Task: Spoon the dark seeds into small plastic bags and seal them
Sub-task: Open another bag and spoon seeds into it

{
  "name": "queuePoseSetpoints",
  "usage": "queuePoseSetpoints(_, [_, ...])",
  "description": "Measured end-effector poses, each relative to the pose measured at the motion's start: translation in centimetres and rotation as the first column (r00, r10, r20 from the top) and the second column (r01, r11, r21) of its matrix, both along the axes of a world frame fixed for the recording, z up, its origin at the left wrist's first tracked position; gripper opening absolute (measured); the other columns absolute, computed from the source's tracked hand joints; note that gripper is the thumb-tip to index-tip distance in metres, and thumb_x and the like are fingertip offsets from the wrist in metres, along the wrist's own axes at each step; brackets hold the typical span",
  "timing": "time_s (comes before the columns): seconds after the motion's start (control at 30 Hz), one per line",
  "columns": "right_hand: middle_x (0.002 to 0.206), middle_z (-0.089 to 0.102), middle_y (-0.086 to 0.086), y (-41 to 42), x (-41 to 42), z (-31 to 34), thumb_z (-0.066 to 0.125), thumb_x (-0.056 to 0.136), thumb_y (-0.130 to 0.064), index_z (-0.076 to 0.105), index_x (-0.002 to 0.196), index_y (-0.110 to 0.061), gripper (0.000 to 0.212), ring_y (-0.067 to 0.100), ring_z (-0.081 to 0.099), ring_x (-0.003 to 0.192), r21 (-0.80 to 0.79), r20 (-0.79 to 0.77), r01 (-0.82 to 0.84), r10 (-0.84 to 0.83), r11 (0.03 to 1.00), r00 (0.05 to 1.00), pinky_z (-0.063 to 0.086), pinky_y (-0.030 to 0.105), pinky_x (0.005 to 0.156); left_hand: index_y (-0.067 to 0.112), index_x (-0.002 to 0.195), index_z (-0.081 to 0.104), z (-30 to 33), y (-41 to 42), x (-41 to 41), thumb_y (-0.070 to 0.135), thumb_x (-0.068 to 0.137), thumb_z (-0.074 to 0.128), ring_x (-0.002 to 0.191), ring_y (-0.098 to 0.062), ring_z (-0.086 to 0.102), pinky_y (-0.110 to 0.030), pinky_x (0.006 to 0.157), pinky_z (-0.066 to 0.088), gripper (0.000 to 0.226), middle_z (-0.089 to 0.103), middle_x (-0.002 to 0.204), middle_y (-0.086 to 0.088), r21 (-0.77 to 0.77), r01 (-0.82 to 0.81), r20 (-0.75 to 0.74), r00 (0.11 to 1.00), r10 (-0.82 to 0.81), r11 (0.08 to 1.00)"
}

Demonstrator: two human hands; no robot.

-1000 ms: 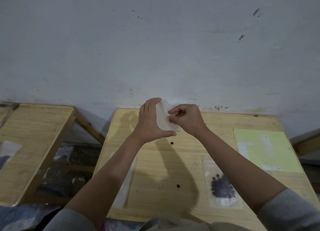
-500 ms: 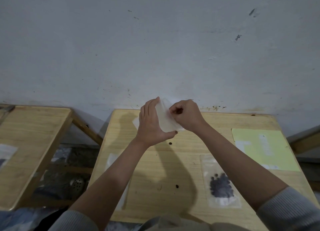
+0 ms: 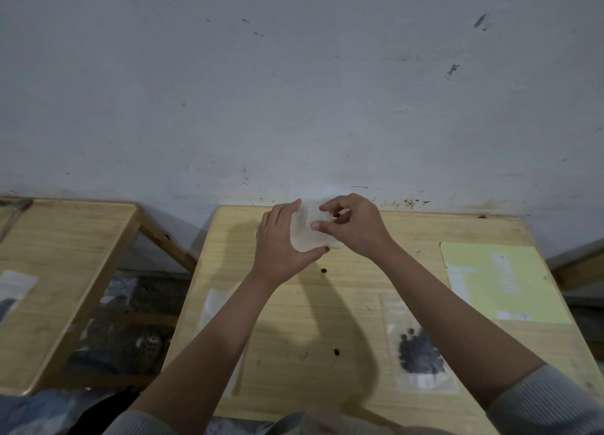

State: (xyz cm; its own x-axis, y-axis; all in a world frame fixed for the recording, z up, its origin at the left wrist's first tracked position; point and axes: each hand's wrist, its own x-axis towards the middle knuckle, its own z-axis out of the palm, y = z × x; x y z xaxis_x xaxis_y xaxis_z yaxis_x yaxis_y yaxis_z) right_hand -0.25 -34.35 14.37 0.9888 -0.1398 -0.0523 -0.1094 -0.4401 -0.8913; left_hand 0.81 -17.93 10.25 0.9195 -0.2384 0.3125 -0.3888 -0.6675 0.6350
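Up at the far edge of the wooden surface (image 3: 294, 304), held above it near the wall, a small clear plastic bag (image 3: 307, 228) sits between both hands. The left hand (image 3: 281, 241) cups it from the left side, fingers straight along its back and thumb hooked under its lower edge, so the grip is closed round the bag. The right hand (image 3: 353, 225) pinches the bag's right part between curled fingers and thumb, a narrow grip. Whether the bag holds any seeds cannot be made out; its plastic is pale and blurred against the wall (image 3: 294, 91).

Below on the surface, two loose dark seeds (image 3: 323, 271) lie well apart. To the right lies a flat filled bag (image 3: 418, 353) with a dark cluster of seeds in it, partly covered by the right forearm. Left of centre, empty clear bags (image 3: 212, 307) lie mostly hidden under the left forearm. A yellow-green sheet (image 3: 500, 284) rests at the right edge. A second wooden surface (image 3: 65, 271) stands to the left, carrying another bag cut off by the frame.
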Motion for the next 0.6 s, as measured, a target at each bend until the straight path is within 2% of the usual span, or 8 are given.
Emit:
queuePoseSetpoints(0.07, [0.089, 0.064, -0.002, -0.7, -0.3, -0.8, 0.081, 0.073, -0.025, 0.071, 0.096, -0.017, 0.026, 0.008, 0.06, 0.068, 0.145, 0.002, 0.022, -0.023, 0.989, 1.0, 0.047, 0.011, 0.064, 0.014, 0.13, 0.05, -0.6, 0.5, -0.1, 0.064, 0.054, 0.071, 0.111, -0.016, 0.049, -0.037, 0.096, 0.041, 0.093, 0.053, 0.122, 0.002, -0.008, -0.002, -0.028, 1.0, 0.002, 1.0])
queuePoseSetpoints(0.13, [0.086, 0.067, 0.003, -1.8, -0.6, -1.9, 0.077, 0.078, -0.022, 0.071, 0.095, -0.016, 0.018, 0.01, 0.06, 0.068, 0.217, -0.001, 0.087, -0.089, 0.972, 0.996, 0.048, 0.014, 0.064, 0.015, 0.13, 0.051, -1.3, 0.9, -0.3, 0.063, 0.053, 0.073, 0.11, -0.015, 0.049, -0.039, 0.096, 0.043, 0.094, 0.05, 0.12, 0.003, -0.014, -0.012, -0.06, 0.998, 0.011, 1.0])
queuePoseSetpoints(0.23, [0.086, 0.069, 0.002, -4.0, -1.1, -4.4, 0.072, 0.082, -0.019, 0.069, 0.09, -0.017, 0.009, 0.008, 0.06, 0.071, 0.163, -0.04, 0.319, -0.316, 0.934, 0.948, 0.048, 0.017, 0.065, 0.015, 0.131, 0.053, -2.6, 1.2, -0.6, 0.062, 0.05, 0.075, 0.109, -0.015, 0.05, -0.043, 0.094, 0.047, 0.096, 0.045, 0.119, 0.003, -0.018, -0.046, -0.116, 0.992, 0.044, 0.999])
queuePoseSetpoints(0.3, [0.097, 0.068, 0.005, -5.3, -1.5, -6.4, 0.069, 0.084, -0.022, 0.068, 0.096, -0.014, 0.015, 0.013, 0.062, 0.077, 0.081, -0.094, 0.498, -0.491, 0.863, 0.866, 0.049, 0.025, 0.071, 0.015, 0.132, 0.054, -3.4, 1.3, -0.8, 0.065, 0.05, 0.071, 0.11, -0.017, 0.05, -0.047, 0.094, 0.047, 0.097, 0.046, 0.118, 0.002, 0.026, -0.068, -0.147, 0.987, 0.072, 0.997])
queuePoseSetpoints(0.4, [0.112, 0.058, 0.01, -6.4, -1.8, -8.9, 0.07, 0.084, -0.028, 0.057, 0.116, -0.01, 0.039, 0.019, 0.057, 0.086, 0.052, -0.191, 0.674, -0.655, 0.737, 0.731, 0.042, 0.027, 0.074, 0.015, 0.133, 0.053, -4.4, 1.1, -0.8, 0.066, 0.05, 0.068, 0.111, -0.019, 0.049, -0.047, 0.096, 0.044, 0.098, 0.047, 0.117, 0.001, 0.097, -0.096, -0.194, 0.974, 0.114, 0.991])
queuePoseSetpoints(0.5, [0.104, 0.058, 0.011, -6.8, -0.8, -10.8, 0.075, 0.079, -0.032, 0.048, 0.119, -0.011, 0.052, 0.024, 0.06, 0.09, 0.246, -0.472, 0.767, -0.618, 0.593, 0.629, 0.051, 0.037, 0.081, 0.016, 0.134, 0.052, -5.3, 0.9, -0.2, 0.052, 0.051, 0.083, 0.114, -0.021, 0.048, -0.046, 0.1, 0.04, 0.095, 0.048, 0.12, -0.001, 0.149, -0.089, -0.221, 0.968, 0.121, 0.985])
queuePoseSetpoints(0.53, [0.099, 0.06, 0.011, -6.7, -0.4, -11.3, 0.077, 0.078, -0.03, 0.048, 0.115, -0.012, 0.05, 0.024, 0.061, 0.086, 0.333, -0.548, 0.775, -0.559, 0.536, 0.622, 0.054, 0.038, 0.079, 0.017, 0.135, 0.051, -5.6, 0.7, 0.1, 0.048, 0.052, 0.086, 0.115, -0.021, 0.047, -0.044, 0.101, 0.038, 0.095, 0.047, 0.121, -0.001, 0.163, -0.088, -0.229, 0.966, 0.124, 0.983])
queuePoseSetpoints(0.6, [0.082, 0.06, 0.011, -6.5, 0.4, -12.2, 0.077, 0.079, -0.02, 0.056, 0.1, -0.008, 0.033, 0.02, 0.059, 0.071, 0.477, -0.59, 0.754, -0.47, 0.453, 0.656, 0.053, 0.031, 0.064, 0.018, 0.136, 0.049, -5.9, 0.5, 0.7, 0.045, 0.053, 0.088, 0.118, -0.02, 0.044, -0.041, 0.102, 0.035, 0.095, 0.046, 0.124, -0.001, 0.184, -0.09, -0.243, 0.961, 0.134, 0.979])
